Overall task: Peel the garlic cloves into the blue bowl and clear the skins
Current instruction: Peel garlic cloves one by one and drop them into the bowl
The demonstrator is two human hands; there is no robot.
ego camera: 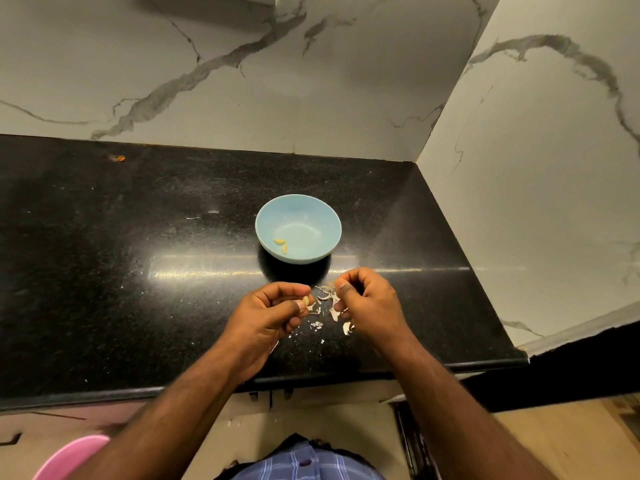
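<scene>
Left hand (273,311): fingers curled, thumb and forefinger pinching a garlic clove (306,301).
Right hand (367,299): fingers curled; cannot tell whether they hold anything.
Skins (327,306): loose scraps on the bench (138,271), between and just below both sets of fingers.
Blue bowl (298,228): just beyond the fingers, apart from them.
Peeled cloves (281,244): two, inside the bowl, near-left part.

The small pale garlic clove (306,301) is mostly covered by the left hand's (270,315) thumb and fingertips. Whether the right hand's (369,301) curled fingers pinch a skin is too small to tell. The round pink plastic tub (69,457) is cut off by the bottom edge.
</scene>
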